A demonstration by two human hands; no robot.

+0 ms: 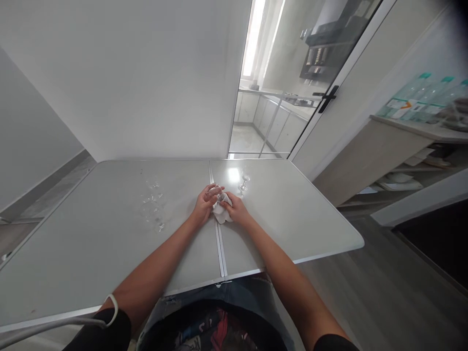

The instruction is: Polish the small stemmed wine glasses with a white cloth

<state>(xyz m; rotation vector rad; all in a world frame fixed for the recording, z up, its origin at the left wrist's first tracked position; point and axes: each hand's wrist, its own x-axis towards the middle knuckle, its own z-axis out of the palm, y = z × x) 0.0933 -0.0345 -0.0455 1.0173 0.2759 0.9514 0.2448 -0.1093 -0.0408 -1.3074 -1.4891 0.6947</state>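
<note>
Over the seam of the table, my left hand (205,202) has its fingers wrapped round a clear drinking glass (215,191). Pressed against the glass is a crumpled white cloth (222,213), gripped by my right hand (235,207). Part of the glass is hidden by the cloth and fingers. Just beyond my right hand stand a few small clear glass pieces (243,184), which look stemmed. A looser group of clear glassware (152,200) is to the left of my left hand; its outlines are faint against the pale top.
The pale table (292,219) has a metal seam down its middle and meets a white wall (157,87) at the back. A glass door (278,87) with a black handle (328,99) is behind it. Plastic bottles (413,100) top a shelf unit (369,161) at right. A cable (84,321) crosses my left arm.
</note>
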